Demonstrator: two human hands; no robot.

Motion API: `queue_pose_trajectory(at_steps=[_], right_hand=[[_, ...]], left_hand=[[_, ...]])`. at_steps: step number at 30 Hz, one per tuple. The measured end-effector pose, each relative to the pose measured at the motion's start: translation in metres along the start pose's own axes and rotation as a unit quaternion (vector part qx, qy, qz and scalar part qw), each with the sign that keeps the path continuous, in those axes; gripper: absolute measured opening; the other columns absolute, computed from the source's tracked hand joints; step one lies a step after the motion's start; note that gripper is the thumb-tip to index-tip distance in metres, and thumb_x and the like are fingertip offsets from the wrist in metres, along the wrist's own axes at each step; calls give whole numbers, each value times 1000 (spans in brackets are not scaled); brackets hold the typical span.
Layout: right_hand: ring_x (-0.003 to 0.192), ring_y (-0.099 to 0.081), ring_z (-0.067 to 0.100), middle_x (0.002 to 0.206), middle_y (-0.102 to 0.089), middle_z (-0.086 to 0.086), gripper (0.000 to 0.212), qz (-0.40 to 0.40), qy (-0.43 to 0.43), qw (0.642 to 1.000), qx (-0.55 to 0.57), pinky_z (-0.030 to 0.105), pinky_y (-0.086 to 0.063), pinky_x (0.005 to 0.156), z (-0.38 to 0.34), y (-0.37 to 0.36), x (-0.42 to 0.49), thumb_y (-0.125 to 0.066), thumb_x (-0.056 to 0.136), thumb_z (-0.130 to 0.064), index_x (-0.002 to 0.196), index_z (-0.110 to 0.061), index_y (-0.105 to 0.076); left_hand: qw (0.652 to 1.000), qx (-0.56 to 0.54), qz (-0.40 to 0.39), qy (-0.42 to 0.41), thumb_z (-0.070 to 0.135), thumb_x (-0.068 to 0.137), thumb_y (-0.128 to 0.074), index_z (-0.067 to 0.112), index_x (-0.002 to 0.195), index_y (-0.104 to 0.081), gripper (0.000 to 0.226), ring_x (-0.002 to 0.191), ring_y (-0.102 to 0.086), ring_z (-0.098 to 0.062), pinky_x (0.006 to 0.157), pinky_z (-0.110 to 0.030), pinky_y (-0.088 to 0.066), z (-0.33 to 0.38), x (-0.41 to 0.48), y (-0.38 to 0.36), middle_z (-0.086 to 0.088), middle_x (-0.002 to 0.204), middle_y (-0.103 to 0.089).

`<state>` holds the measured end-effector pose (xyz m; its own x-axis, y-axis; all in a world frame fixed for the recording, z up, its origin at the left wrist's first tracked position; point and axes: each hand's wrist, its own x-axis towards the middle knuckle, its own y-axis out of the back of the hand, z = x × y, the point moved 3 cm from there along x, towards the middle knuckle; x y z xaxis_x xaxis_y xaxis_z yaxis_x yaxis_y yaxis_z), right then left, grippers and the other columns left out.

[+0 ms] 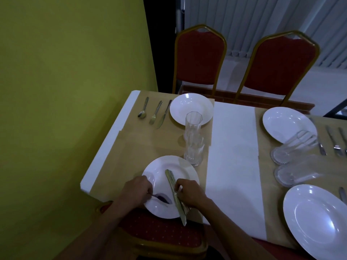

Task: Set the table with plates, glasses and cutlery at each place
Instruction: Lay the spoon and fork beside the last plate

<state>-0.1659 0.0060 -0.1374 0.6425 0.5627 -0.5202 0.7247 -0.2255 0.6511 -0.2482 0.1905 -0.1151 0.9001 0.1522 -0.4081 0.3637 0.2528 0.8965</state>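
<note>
In the upper left of the surface [112, 139], a spoon [142, 108], fork [155, 112] and knife [164, 114] lie side by side, just left of a white far plate [191, 104]. Lower in the frame, the left hand [138, 192] has its fingers curled and pinches the handle of a second spoon [163, 198], whose bowl rests on the near plate [163, 166]. Right of it, the right hand [189, 194] is curled round the middle of a long knife [173, 190] together with what looks like a fork. The long knife lies slantwise across the near plate, its lower end past the rim. Stacked upright glasses [194, 141] stand between the two plates. At the right of the frame sit two more plates [289, 124], with two glasses on their sides [293, 145] between them and more cutlery [334, 141] at the edge.
</note>
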Motion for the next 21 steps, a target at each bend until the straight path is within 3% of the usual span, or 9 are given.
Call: queue_pose_trajectory(at_steps=[4,6,9,12,15,18,21], right_hand=[[92,-62,17,101,-66,-4,16,1,14,1000,28,30,-50,74,1,0,2,-56,90,-16,87,-28,-65],[88,-61,12,97,-63,-8,14,8,6,998,56,24,-46,72,0,1,2,-57,92,-21,92,-27,-69],[81,-67,10,98,-70,-5,19,9,-1,995,97,21,-52,72,-4,7,-2,-56,95,-25,101,-25,-73],[63,-66,8,97,-74,-2,27,20,8,990,136,15,-50,63,-20,22,-10,-48,99,-21,105,-19,-75],[58,-66,9,98,-74,-5,31,17,14,981,194,9,-44,53,-36,33,-13,-45,98,-14,108,-18,-74],[57,-70,9,98,-73,-11,27,33,22,979,202,9,-48,57,-54,36,-8,-52,94,-13,108,-20,-74],[53,-69,8,89,-74,-13,20,83,22,978,190,10,-50,59,-73,36,1,-62,89,-12,103,-20,-75]], left_hand=[[987,-134,34,85,31,74,-74,32,76,-77,4,78,-62,-6,69,-24,-49,-27,-18,16,16,77,-64],[970,-206,57,111,31,72,-81,35,69,-75,8,71,-61,-1,67,-20,-49,-43,-25,20,17,71,-65],[938,-296,94,155,28,73,-83,31,71,-75,9,73,-62,1,63,-12,-42,-61,-33,25,14,76,-71],[895,-369,124,219,23,76,-81,22,83,-78,7,82,-63,-6,66,-16,-41,-80,-32,25,8,84,-72],[860,-426,121,256,21,76,-81,25,80,-77,7,85,-67,-14,72,-26,-51,-101,-26,21,6,84,-74],[829,-474,119,271,23,75,-82,24,80,-77,7,83,-70,-19,79,-38,-56,-124,-17,17,2,83,-75],[820,-489,113,274,21,78,-80,18,88,-76,12,80,-69,-20,75,-36,-57,-147,-3,18,-4,86,-74]])
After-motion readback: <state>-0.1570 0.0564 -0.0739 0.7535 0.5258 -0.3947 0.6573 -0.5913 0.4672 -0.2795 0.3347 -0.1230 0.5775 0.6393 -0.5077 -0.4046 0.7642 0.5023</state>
